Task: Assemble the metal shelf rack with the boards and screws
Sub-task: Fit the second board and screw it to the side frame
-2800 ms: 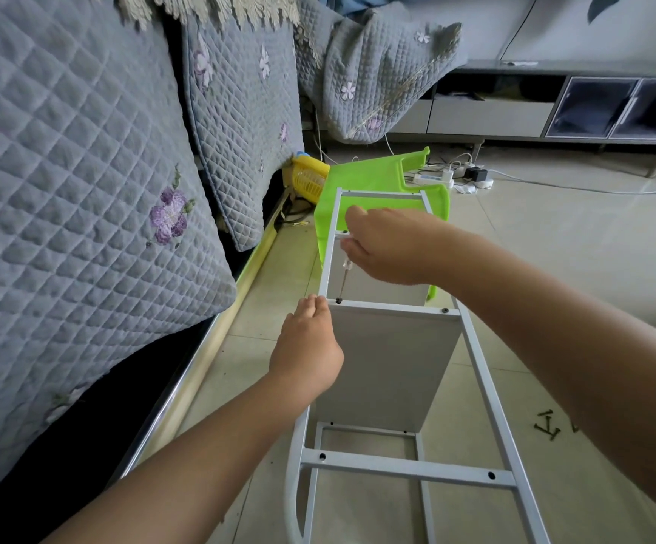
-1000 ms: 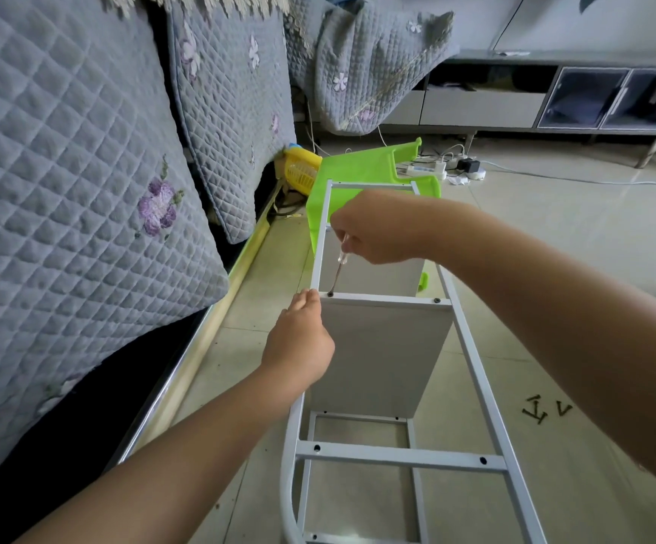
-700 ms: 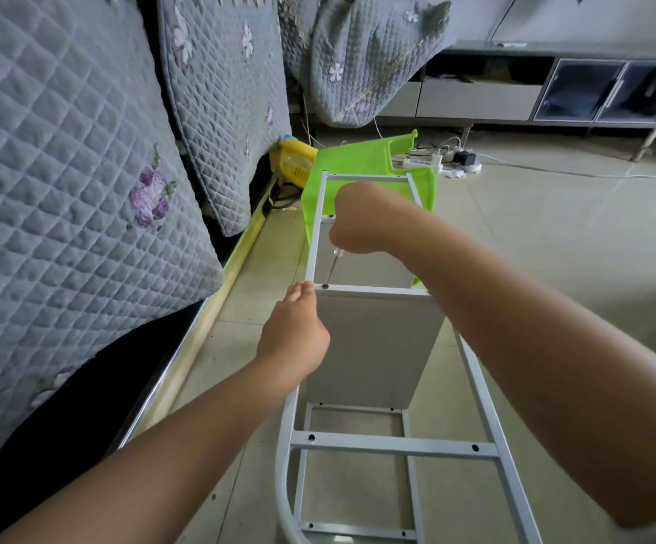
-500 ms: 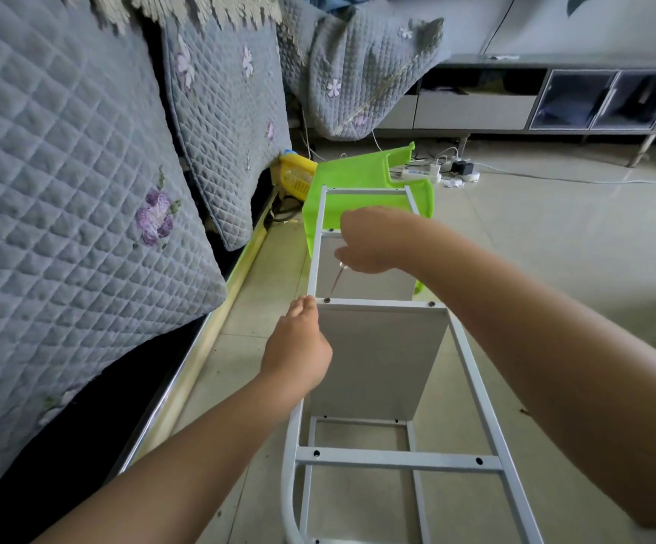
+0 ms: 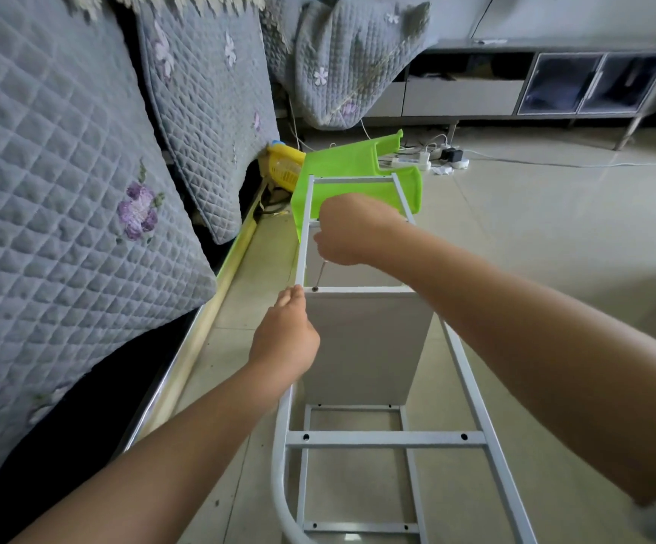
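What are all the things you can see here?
rack: one, white metal, lying on the floor
board: one, pale grey, standing in the rack
screwdriver: one, thin metal shaft, tip at the crossbar's left hole
chair: one, green, behind the rack
basket: one, yellow, beside the chair
covers: several, grey quilted with flowers, left
cabinet: one, grey, far wall
power strip: one, white, floor, with cables
left hand: one, on the board's left edge
right hand: one, gripping the screwdriver

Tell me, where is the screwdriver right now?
In the right hand, above the rack, tip at the left hole of the bar over the board.
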{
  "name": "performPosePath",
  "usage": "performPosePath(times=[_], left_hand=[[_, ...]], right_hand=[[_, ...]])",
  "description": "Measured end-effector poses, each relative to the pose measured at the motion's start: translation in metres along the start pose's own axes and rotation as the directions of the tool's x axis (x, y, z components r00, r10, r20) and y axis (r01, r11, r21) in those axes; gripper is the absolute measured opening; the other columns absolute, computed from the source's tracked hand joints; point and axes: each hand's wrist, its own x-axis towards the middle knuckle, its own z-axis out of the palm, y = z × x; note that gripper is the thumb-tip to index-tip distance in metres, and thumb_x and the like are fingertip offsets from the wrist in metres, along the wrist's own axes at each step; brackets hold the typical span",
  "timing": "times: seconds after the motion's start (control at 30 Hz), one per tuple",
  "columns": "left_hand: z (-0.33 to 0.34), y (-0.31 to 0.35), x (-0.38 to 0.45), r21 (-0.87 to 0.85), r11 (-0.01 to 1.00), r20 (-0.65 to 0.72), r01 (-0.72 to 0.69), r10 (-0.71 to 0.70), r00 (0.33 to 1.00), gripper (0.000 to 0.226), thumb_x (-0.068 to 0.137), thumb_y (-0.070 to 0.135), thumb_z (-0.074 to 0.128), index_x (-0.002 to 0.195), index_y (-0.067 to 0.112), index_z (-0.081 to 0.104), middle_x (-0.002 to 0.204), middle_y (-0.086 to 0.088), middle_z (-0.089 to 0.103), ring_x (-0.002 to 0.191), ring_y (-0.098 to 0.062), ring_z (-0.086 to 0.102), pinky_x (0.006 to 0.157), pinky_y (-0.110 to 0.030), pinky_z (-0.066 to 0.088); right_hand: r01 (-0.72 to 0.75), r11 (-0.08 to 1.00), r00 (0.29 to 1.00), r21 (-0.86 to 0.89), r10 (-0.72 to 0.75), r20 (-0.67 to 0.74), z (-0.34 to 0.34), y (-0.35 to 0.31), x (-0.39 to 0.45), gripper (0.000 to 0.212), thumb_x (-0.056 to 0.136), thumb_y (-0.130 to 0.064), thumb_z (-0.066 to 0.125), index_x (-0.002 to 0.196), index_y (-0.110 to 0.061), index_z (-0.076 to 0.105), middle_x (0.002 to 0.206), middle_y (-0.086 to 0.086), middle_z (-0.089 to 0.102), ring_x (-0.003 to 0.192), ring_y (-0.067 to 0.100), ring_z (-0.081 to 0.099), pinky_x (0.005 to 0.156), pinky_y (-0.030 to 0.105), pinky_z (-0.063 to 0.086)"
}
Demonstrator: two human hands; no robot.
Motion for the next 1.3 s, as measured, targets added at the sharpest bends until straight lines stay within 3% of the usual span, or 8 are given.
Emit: performPosePath(times=[0.13,0.27,0.37,0.47,0.7,0.9,1.07,1.3], left_hand=[[-0.005,0.004,-0.003,0.194,0.981,-0.025,-0.007,0.012,1.0,0.055,0.097,0.011,0.032,0.147,0.005,0.009,0.156,-0.008,0.005,0.141,-0.024,0.018,0.11,-0.034,0.021],[0.001,0.012,0.007,0.503,0.851,-0.014,-0.15,0.182,0.983,0.057,0.099,0.031,0.03,0.145,0.005,0.012,0.155,-0.01,0.002,0.144,-0.024,0.001,0.114,-0.042,0.013],[0.009,0.03,0.021,0.505,0.806,0.073,-0.31,0.318,0.945,0.053,0.098,0.035,0.027,0.144,0.009,0.02,0.155,-0.009,0.007,0.144,-0.023,0.002,0.114,-0.04,0.011],[0.017,0.062,0.036,0.364,0.842,0.079,-0.398,0.398,0.914,0.058,0.096,0.042,0.019,0.141,0.008,0.031,0.153,-0.01,0.021,0.142,-0.022,0.016,0.112,-0.036,0.019],[0.04,0.125,0.067,0.191,0.951,0.159,-0.242,0.214,0.964,0.049,0.096,0.041,0.037,0.128,0.003,0.04,0.132,-0.019,0.048,0.121,-0.034,0.046,0.091,-0.037,0.039],[0.051,0.135,0.075,0.318,0.924,0.283,-0.211,0.119,0.952,0.021,0.091,0.037,0.04,0.09,0.017,0.049,0.115,-0.01,0.058,0.101,-0.027,0.053,0.074,-0.027,0.035],[0.053,0.136,0.078,0.34,0.915,0.343,-0.217,0.094,0.935,0.023,0.093,0.034,0.032,0.09,0.015,0.045,0.1,-0.01,0.051,0.089,-0.027,0.046,0.073,-0.028,0.032],[0.048,0.136,0.082,0.288,0.941,0.421,-0.179,0.043,0.906,0.021,0.087,0.037,0.042,0.083,0.017,0.047,0.083,-0.003,0.045,0.081,-0.023,0.042,0.067,-0.024,0.032]], right_hand=[[-0.044,0.991,0.994,0.124,0.056,-0.095,-0.009,0.03,0.002,0.03,0.094,-0.016,0.04,0.106,0.004,0.059,0.092,0.02,0.048,0.085,0.027,0.045,0.054,0.024,0.031],[-0.212,0.91,0.887,0.355,0.332,-0.321,0.009,0.111,0.004,0.037,0.094,-0.02,0.041,0.102,0.009,0.062,0.07,0.019,0.039,0.066,0.023,0.042,0.048,0.024,0.023],[-0.3,0.674,0.754,0.675,0.601,-0.264,0.047,0.168,-0.001,0.035,0.092,-0.014,0.042,0.088,0.017,0.057,0.046,0.005,0.033,0.038,0.008,0.032,0.045,0.022,0.02],[-0.425,0.465,0.667,0.777,0.741,-0.078,0.093,0.203,-0.015,0.03,0.092,-0.008,0.038,0.067,-0.001,0.051,0.04,0.003,0.039,0.03,0.006,0.04,0.038,0.016,0.029],[-0.683,0.439,0.64,0.584,0.744,0.19,0.222,0.21,-0.059,0.029,0.093,-0.007,0.044,0.114,0.004,0.061,0.115,0.021,0.063,0.11,0.031,0.056,0.089,0.029,0.042],[-0.833,0.53,0.54,0.16,0.713,0.448,0.284,0.201,-0.102,0.026,0.084,-0.008,0.052,0.109,-0.008,0.059,0.114,0.014,0.061,0.107,0.029,0.057,0.083,0.029,0.047],[-0.842,0.533,0.42,-0.09,0.75,0.511,0.284,0.195,-0.099,0.036,0.082,-0.013,0.058,0.118,-0.013,0.055,0.122,0.006,0.056,0.116,0.023,0.051,0.09,0.03,0.045],[-0.646,0.761,0.567,-0.059,0.531,0.63,0.212,0.206,-0.05,0.033,0.095,-0.02,0.038,0.123,-0.004,0.049,0.132,0.012,0.049,0.119,0.028,0.048,0.095,0.032,0.041]])
